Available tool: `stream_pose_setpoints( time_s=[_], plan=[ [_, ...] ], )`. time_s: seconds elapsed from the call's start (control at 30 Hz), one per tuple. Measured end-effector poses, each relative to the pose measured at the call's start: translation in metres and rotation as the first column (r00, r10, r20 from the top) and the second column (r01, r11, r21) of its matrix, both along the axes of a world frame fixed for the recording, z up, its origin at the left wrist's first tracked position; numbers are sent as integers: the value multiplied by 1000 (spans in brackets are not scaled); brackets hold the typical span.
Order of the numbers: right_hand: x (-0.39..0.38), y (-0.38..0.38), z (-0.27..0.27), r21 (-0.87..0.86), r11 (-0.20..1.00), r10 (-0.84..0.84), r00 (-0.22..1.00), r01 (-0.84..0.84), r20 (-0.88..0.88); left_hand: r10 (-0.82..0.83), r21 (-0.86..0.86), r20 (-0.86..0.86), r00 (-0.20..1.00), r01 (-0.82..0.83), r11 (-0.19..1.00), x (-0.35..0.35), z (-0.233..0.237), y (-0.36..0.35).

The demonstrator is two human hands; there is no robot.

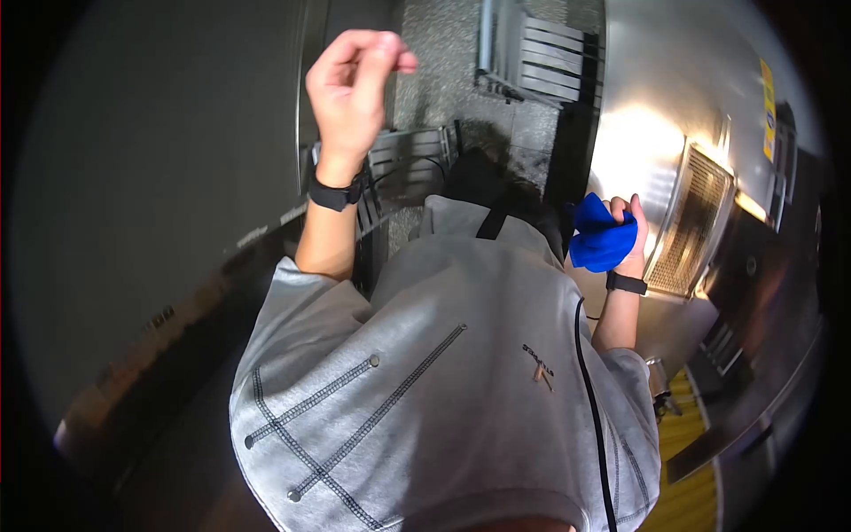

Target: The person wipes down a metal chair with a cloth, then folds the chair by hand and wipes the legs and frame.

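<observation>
My left hand is raised at the upper left, beside the dark panel. Its fingers are curled in and the thumb presses near the index finger; nothing shows between them. On that wrist sits a black band. At the right, my right hand grips a bright blue cloth, bunched up, with the fingertips showing over its upper edge. This hand is held close to the shiny metal surface, beside a framed mesh panel. The cloth hides part of the palm.
A large dark panel runs along my left side. Slatted metal racks stand ahead on the speckled floor. A black cord hangs down my grey shirt. Yellow ridged material lies at the lower right.
</observation>
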State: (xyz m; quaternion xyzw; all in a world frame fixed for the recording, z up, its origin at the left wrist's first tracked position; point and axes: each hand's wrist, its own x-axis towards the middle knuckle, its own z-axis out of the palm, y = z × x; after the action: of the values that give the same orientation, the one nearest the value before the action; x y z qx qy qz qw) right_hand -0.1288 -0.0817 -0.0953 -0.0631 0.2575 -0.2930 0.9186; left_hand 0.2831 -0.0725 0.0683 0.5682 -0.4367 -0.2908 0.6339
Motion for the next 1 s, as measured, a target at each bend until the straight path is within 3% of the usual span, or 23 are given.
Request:
stream_pose_setpoints(
  time_s=[0.1,0.2,0.33,0.4,0.47,0.5,0.57,0.67,0.73,0.8,0.87,0.93,1.0],
  plan=[
    [28,-13,-10,93,995,43,998,-39,-44,264,134,-140,954,-246,960,36,-17,48],
    [63,-20,-17,182,976,151,975,-121,-164,417,95,-251,874,-406,909,53,-16,105],
    [95,-21,-33,183,920,376,912,-347,-163,546,103,-59,835,-539,836,52,-17,169],
    [105,-17,-39,174,877,475,862,-447,-178,483,208,239,842,-530,822,53,-22,208],
    [102,-16,-43,171,827,559,814,-535,-159,374,404,312,873,-478,780,50,-37,257],
    [96,-13,-44,179,819,573,795,-545,-201,312,527,283,907,-419,739,46,-44,280],
    [90,-8,-46,185,809,588,760,-558,-279,360,634,250,899,-433,641,41,-84,338],
    [85,-1,-48,241,784,620,744,-572,-250,478,737,190,858,-446,508,16,-160,426],
    [80,2,-45,270,760,646,732,-591,-216,511,839,120,851,-362,406,-15,-209,481],
    [82,7,-39,279,742,668,707,-610,-231,417,929,205,886,-310,202,-47,-265,537],
    [85,13,-30,314,752,657,689,-579,-304,204,962,274,940,-269,-53,-77,-299,578],
    [79,13,-33,342,775,632,669,-532,-391,76,990,31,997,-20,-143,-98,-328,612],
    [67,14,-50,358,815,578,660,-455,-479,-170,965,-77,982,30,-262,-114,-345,631]
  ],
)
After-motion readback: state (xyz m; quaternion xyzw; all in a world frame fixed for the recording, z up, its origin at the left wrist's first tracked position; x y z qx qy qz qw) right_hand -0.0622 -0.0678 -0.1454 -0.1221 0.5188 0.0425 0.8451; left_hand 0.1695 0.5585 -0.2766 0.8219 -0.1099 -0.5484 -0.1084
